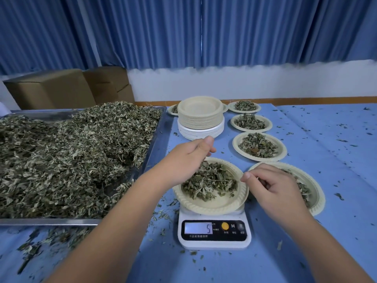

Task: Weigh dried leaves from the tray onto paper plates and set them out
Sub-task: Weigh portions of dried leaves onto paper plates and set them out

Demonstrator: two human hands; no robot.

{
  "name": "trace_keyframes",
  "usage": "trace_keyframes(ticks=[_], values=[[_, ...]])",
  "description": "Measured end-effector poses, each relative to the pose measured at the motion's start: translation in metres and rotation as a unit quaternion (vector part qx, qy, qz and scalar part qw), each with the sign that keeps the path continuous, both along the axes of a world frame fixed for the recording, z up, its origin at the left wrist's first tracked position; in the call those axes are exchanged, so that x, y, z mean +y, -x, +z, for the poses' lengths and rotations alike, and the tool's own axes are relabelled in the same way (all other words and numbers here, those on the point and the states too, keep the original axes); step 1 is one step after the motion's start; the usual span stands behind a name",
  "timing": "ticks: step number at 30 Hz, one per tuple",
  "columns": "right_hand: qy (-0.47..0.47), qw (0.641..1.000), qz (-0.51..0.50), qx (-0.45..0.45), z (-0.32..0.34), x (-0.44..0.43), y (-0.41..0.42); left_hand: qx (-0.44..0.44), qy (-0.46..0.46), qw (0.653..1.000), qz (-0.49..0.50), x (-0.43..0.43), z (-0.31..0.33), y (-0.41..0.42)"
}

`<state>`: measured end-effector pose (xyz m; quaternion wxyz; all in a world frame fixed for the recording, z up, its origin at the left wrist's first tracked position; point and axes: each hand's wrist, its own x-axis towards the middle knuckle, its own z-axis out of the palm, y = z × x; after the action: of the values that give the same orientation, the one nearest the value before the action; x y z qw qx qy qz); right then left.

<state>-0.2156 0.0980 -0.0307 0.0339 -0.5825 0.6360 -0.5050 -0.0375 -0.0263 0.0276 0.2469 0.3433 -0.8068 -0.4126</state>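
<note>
A metal tray (157, 137) heaped with dried leaves (67, 156) fills the left of the table. A white kitchen scale (214, 231) stands in front of me, its display reading 5. On it sits a paper plate (216, 205) holding a small pile of leaves. My left hand (187, 158) hovers over the plate's far left side, fingers curled down into the leaves. My right hand (273, 184) is at the plate's right rim, fingers loosely curled, thumb close to the rim. Whether it pinches any leaves I cannot tell.
A filled plate (318, 193) lies partly under my right hand. More filled plates (259, 147) run in a column toward the back. A stack of empty plates (201, 117) stands behind the scale. Leaf crumbs litter the blue cloth. Cardboard boxes (51, 88) sit at back left.
</note>
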Motion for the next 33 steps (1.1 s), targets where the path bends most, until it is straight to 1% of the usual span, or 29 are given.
trace_keyframes(ticks=[6,9,13,18,21,25,27,29,31,33], values=[[-0.001,1.000,0.001,0.009,-0.001,-0.001,0.001,0.032,0.038,0.998,0.027,-0.004,-0.007,-0.017],[0.000,1.000,-0.002,0.017,-0.002,-0.001,0.001,0.048,0.075,0.994,0.062,-0.004,-0.015,-0.029],[0.003,1.000,0.000,0.018,-0.003,-0.001,0.001,0.088,0.093,0.985,0.116,-0.007,-0.032,-0.051],[0.002,1.000,-0.002,0.029,-0.004,-0.002,-0.002,0.058,0.165,0.970,0.171,-0.013,-0.048,-0.067],[0.002,1.000,0.006,0.025,-0.004,-0.002,-0.004,0.018,0.196,0.967,0.161,-0.011,-0.054,-0.063],[0.009,1.000,0.011,0.017,0.000,-0.001,-0.005,0.008,0.208,0.971,0.121,-0.011,-0.043,-0.056],[0.005,1.000,0.008,0.013,0.000,-0.001,-0.005,-0.026,0.211,0.974,0.075,-0.015,-0.031,-0.051],[0.003,1.000,0.008,0.011,0.000,-0.001,-0.005,-0.106,0.214,0.971,0.010,-0.020,-0.018,-0.043],[0.001,1.000,0.007,0.014,0.000,0.000,-0.004,-0.189,0.201,0.960,-0.050,-0.026,-0.004,-0.032],[0.002,1.000,0.007,0.019,0.000,0.001,-0.004,-0.261,0.195,0.941,-0.094,-0.032,0.006,-0.021]])
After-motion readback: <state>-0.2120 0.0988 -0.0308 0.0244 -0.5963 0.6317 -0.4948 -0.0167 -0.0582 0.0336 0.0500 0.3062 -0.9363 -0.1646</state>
